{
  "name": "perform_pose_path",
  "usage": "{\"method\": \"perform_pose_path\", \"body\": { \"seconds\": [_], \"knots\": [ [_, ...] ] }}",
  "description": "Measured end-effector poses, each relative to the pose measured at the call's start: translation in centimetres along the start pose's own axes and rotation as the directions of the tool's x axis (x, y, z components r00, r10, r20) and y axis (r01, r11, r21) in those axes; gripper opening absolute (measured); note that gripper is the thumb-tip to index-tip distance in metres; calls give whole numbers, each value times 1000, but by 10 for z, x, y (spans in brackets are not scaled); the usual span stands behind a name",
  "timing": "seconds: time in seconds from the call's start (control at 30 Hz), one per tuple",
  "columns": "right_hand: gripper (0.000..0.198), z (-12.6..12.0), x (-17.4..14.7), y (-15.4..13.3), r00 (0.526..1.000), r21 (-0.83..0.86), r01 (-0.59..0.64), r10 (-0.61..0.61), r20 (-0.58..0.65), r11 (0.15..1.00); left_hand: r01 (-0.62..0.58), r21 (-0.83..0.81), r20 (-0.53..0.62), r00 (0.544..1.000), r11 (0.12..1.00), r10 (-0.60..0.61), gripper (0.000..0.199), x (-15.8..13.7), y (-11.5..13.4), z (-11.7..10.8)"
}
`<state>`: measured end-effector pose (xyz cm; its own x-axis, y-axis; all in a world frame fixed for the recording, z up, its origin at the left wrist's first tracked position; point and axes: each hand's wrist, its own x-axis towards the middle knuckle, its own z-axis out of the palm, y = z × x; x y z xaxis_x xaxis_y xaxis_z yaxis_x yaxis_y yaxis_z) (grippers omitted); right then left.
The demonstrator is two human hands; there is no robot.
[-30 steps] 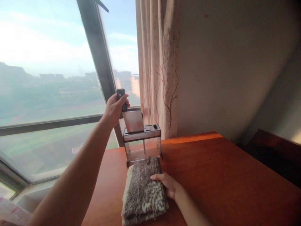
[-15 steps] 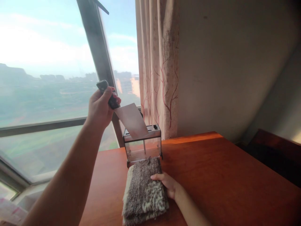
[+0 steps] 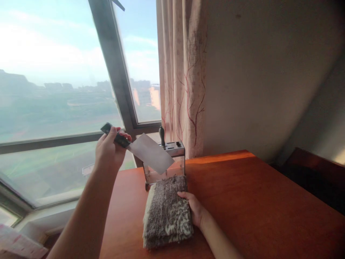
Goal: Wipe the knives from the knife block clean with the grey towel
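My left hand [image 3: 111, 149] is closed around the black handle of a cleaver [image 3: 152, 153]. Its broad metal blade slants down to the right, in front of a clear-sided knife block [image 3: 180, 164], hiding part of the block. Another dark knife handle [image 3: 161, 136] stands up from the block's slotted top. My right hand [image 3: 197, 210] grips the right edge of a folded, shaggy grey and cream cloth [image 3: 167, 214], thumb on top and the other fingers out of sight. The cloth is just below and in front of the block, under the blade, with a gap between them.
The reddish-brown wooden table [image 3: 242, 201] stretches to the right, its far corner near the wall. Behind the block hang beige curtains [image 3: 180, 72] with a branch pattern. A window with a grey frame [image 3: 115, 61] stands along the left, close to my left arm.
My left hand has come down with the cleaver, and its blade is now lower, nearer the cloth. The knife handle in the block shows more fully. My right hand and the cloth have shifted slightly.
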<state>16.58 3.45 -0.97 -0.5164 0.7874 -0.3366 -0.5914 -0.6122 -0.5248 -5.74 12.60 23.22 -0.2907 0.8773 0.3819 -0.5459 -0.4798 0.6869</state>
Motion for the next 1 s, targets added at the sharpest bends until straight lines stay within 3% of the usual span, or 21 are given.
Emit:
{"method": "perform_pose_path", "body": {
  "seconds": [0.17,0.33,0.43,0.6,0.77,0.9,1.0],
  "knots": [
    [38,3,-10,-7,997,156,64,-69,31,986,230,-211,-80,965,950,-252,30,-30,-14,-25],
    [42,9,-19,-11,972,223,200,-222,81,954,411,-344,-233,834,844,-501,36,-59,-35,-52],
    [40,9,-22,-10,955,226,258,-284,91,939,443,-438,-317,739,783,-595,36,-74,-50,-65],
    [49,10,-24,-9,934,208,304,-334,128,930,424,-485,-382,684,765,-622,36,-97,-76,-75],
    [44,14,-25,-13,960,201,241,-263,92,949,403,-523,-365,691,751,-624,32,-122,-87,-75],
    [48,14,-31,-19,966,252,231,-253,56,940,479,-519,-203,735,708,-646,25,-139,-87,-77],
    [49,12,-38,-23,959,246,263,-282,41,933,523,-429,-67,795,737,-603,18,-149,-90,-84]
  ]
}}
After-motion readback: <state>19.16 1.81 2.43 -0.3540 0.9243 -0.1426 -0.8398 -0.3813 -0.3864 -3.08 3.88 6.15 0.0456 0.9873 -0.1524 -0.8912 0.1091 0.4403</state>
